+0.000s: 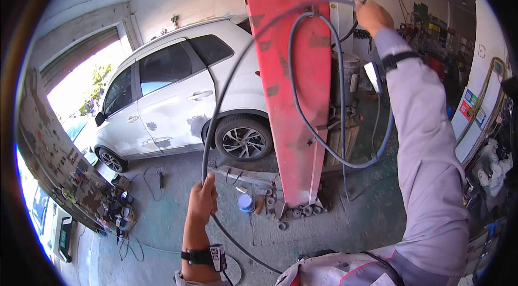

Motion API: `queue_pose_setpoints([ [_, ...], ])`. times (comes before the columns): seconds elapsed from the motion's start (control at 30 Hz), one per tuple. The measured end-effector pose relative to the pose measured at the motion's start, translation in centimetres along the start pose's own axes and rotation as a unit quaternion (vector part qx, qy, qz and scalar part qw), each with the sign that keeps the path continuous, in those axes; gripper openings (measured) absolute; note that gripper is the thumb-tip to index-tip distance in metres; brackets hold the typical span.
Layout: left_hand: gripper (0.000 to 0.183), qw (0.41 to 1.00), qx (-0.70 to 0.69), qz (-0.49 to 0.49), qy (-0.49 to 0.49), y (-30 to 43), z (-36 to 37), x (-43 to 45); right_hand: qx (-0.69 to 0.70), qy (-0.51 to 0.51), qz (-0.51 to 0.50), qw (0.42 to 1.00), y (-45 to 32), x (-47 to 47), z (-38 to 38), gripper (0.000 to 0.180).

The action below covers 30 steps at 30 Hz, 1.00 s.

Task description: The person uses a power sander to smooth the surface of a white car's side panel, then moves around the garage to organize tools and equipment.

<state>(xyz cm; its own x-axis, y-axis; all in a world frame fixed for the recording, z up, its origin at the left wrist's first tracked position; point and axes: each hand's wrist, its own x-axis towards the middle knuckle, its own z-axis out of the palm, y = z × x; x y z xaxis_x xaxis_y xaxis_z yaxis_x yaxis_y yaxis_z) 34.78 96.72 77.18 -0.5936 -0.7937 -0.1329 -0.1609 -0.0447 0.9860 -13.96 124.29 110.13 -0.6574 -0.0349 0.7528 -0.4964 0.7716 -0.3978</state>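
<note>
A long grey-blue hose [226,88] arcs between my two hands. My left hand [203,198] is closed around it at lower centre, and its tail runs down towards my body. Raised at upper right, my right hand [373,16] grips the hose near a red lift column [279,43]. Another loop of the hose [292,79] hangs over a hook [311,12] on that column and sweeps towards my right sleeve. Whether all the loops belong to one hose cannot be told.
Behind the column stands a white car [174,96] with grey patches on its doors. A blue-lidded can [245,202] and several round metal parts [297,213] lie at the column's base. Cables [156,183] and clutter [121,205] are on the floor at left. A metal drum [345,75] stands right of the column.
</note>
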Motion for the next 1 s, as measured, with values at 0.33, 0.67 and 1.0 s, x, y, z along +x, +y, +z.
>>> queue_pose_setpoints([
  [0.33, 0.031, 0.983, 0.172, 0.052, 0.033, -8.2, 7.0, 4.0, 0.070, -0.051, -0.060, 0.994, 33.5, -24.7, 8.6, 0.056],
  [0.67, 0.040, 0.934, 0.337, 0.083, 0.084, -22.7, -0.5, -5.2, -0.211, -0.454, 0.463, 0.731, 62.0, -78.8, 2.1, 0.081],
  [1.0, 0.044, 0.938, 0.320, -0.123, 0.054, -32.7, -2.3, -29.6, 0.179, -0.376, 0.023, 0.909, 27.8, -60.9, 4.4, 0.045],
])
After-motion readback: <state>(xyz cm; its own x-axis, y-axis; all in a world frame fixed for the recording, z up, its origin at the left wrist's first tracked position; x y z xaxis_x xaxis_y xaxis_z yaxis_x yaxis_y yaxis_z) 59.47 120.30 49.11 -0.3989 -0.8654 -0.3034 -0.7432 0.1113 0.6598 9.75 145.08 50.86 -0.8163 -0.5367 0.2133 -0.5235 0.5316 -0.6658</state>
